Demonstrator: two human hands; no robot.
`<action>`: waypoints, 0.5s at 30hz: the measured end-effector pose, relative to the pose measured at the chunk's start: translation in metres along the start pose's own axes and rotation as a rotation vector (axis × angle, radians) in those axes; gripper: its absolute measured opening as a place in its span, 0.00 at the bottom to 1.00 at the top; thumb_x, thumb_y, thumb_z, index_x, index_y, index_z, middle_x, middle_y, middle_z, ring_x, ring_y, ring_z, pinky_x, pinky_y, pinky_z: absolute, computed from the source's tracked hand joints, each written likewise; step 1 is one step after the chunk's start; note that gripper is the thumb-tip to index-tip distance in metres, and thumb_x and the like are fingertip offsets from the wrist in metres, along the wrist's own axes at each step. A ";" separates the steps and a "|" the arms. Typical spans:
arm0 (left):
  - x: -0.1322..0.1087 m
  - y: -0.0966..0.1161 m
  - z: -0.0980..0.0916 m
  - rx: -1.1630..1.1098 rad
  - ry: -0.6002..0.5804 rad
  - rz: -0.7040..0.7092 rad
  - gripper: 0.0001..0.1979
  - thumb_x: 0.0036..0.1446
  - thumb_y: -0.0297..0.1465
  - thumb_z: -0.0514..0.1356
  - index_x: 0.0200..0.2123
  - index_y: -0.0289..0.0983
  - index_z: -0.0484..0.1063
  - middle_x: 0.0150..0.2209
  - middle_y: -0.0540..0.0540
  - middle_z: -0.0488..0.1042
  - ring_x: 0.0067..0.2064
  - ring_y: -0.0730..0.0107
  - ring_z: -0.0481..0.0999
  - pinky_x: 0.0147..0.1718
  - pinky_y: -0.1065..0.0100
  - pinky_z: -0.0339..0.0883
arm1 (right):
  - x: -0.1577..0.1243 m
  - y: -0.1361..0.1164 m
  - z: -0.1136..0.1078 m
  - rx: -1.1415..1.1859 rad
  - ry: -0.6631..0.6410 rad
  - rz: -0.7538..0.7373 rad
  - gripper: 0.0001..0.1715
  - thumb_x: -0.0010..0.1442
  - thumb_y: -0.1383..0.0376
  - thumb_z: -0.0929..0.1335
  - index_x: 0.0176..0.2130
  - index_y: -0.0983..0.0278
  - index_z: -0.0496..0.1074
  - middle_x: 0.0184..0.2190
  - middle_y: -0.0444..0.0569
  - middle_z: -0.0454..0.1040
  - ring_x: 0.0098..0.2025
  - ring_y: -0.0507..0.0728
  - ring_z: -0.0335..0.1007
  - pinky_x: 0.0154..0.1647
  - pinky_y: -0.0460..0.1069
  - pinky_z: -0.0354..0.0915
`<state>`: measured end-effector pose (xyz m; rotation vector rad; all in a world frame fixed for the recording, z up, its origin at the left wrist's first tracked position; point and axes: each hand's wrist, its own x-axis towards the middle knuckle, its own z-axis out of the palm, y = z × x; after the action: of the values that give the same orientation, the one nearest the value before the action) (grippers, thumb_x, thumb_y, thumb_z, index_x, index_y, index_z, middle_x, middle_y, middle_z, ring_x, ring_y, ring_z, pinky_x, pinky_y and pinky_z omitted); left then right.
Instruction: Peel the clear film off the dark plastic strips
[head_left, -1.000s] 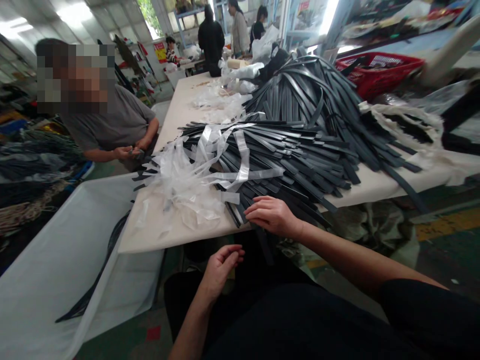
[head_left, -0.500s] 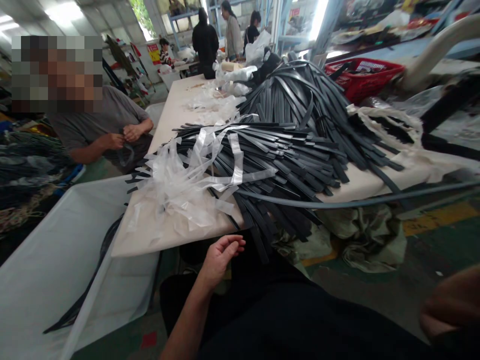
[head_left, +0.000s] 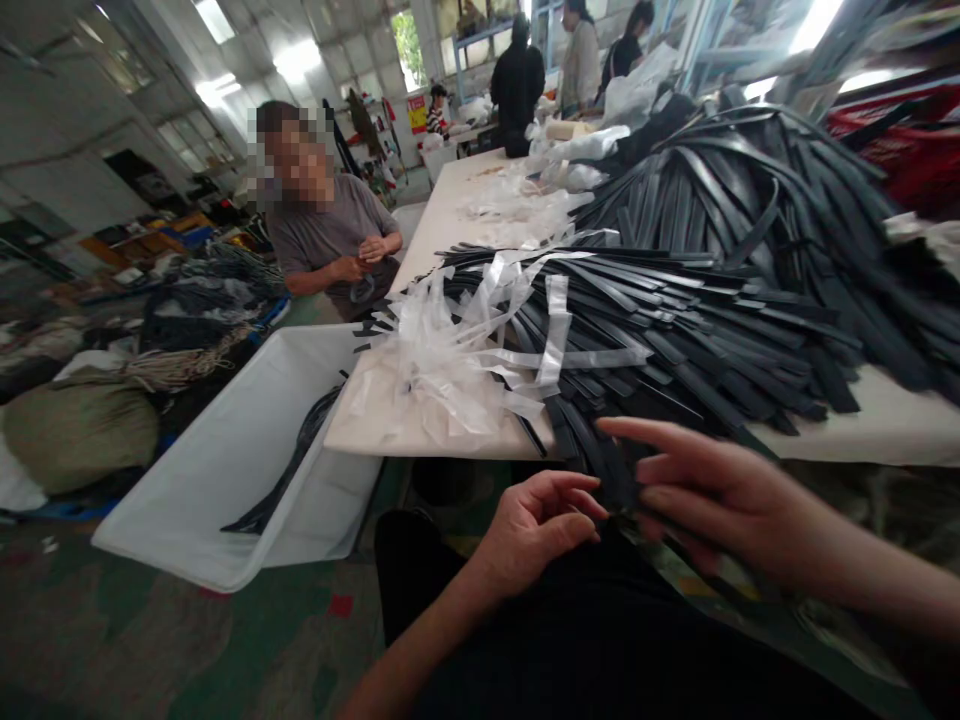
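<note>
My left hand (head_left: 536,525) is just off the table's front edge, fingers half curled, thumb apart from them, nothing visible between. Facing it, my right hand (head_left: 712,490) points its index finger leftward. Its thumb and other fingers are bent around what looks like a dark flat strip, blurred and partly hidden. Beyond both hands lies a pile of black flat strips (head_left: 645,330), their ends fanned over the table edge. Crumpled clear plastic strips (head_left: 442,370) rest on the left part of that pile and on the table (head_left: 375,420).
A white bin (head_left: 187,480) with some dark strips inside stands left of the table. Behind the near pile rises a larger heap of black strips (head_left: 720,180). A co-worker (head_left: 337,230) works at the table's far left side. A red basket (head_left: 915,150) is at right.
My right hand has come from the far lower right to beside my left hand. The long strip stretching right across the table front is gone from there. The view has turned left.
</note>
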<state>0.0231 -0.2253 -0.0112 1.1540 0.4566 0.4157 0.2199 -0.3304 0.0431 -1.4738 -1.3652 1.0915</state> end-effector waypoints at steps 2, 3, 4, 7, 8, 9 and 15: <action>-0.008 -0.001 -0.007 0.016 0.117 0.017 0.18 0.50 0.40 0.70 0.42 0.36 0.78 0.34 0.44 0.80 0.33 0.66 0.76 0.37 0.66 0.68 | 0.025 0.009 0.029 0.023 -0.052 -0.024 0.33 0.65 0.57 0.65 0.66 0.60 0.55 0.25 0.41 0.72 0.17 0.49 0.66 0.16 0.43 0.62; -0.012 -0.003 -0.013 0.030 0.185 0.016 0.16 0.50 0.39 0.70 0.39 0.36 0.78 0.33 0.44 0.80 0.33 0.66 0.76 0.36 0.66 0.68 | 0.037 0.013 0.044 0.031 -0.062 -0.034 0.33 0.65 0.59 0.64 0.66 0.61 0.55 0.25 0.40 0.71 0.18 0.49 0.66 0.17 0.43 0.62; -0.017 -0.005 -0.019 0.046 0.250 0.013 0.14 0.50 0.38 0.69 0.38 0.36 0.78 0.32 0.45 0.80 0.33 0.66 0.75 0.36 0.66 0.68 | 0.047 0.018 0.058 0.032 -0.065 -0.044 0.32 0.65 0.60 0.64 0.66 0.62 0.56 0.25 0.40 0.71 0.18 0.49 0.66 0.19 0.43 0.63; -0.031 -0.012 -0.036 0.114 0.389 0.012 0.12 0.52 0.37 0.68 0.38 0.37 0.79 0.32 0.46 0.79 0.34 0.66 0.75 0.38 0.66 0.67 | 0.067 0.028 0.088 0.033 -0.098 -0.037 0.30 0.64 0.63 0.63 0.64 0.64 0.60 0.24 0.40 0.69 0.19 0.49 0.66 0.21 0.43 0.63; -0.036 -0.014 -0.041 0.147 0.409 0.015 0.10 0.54 0.37 0.67 0.37 0.37 0.79 0.32 0.47 0.78 0.35 0.66 0.74 0.38 0.66 0.67 | 0.071 0.030 0.094 0.037 -0.126 -0.032 0.29 0.64 0.64 0.63 0.63 0.64 0.61 0.24 0.40 0.69 0.20 0.49 0.66 0.21 0.43 0.63; -0.041 -0.016 -0.046 0.180 0.422 0.022 0.09 0.55 0.36 0.65 0.36 0.38 0.79 0.31 0.47 0.78 0.35 0.66 0.74 0.38 0.66 0.66 | 0.072 0.031 0.098 0.044 -0.164 -0.028 0.29 0.64 0.64 0.63 0.63 0.65 0.60 0.24 0.41 0.70 0.20 0.49 0.67 0.22 0.43 0.64; -0.054 -0.009 -0.103 0.375 0.612 0.121 0.11 0.58 0.39 0.62 0.36 0.39 0.79 0.34 0.47 0.78 0.37 0.63 0.75 0.42 0.64 0.67 | 0.069 0.029 0.101 0.044 -0.483 0.067 0.14 0.66 0.64 0.62 0.50 0.65 0.68 0.29 0.44 0.72 0.24 0.49 0.69 0.23 0.42 0.62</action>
<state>-0.0771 -0.1780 -0.0469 1.4134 1.0323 0.8206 0.1327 -0.2619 -0.0168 -1.2777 -1.6083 1.5821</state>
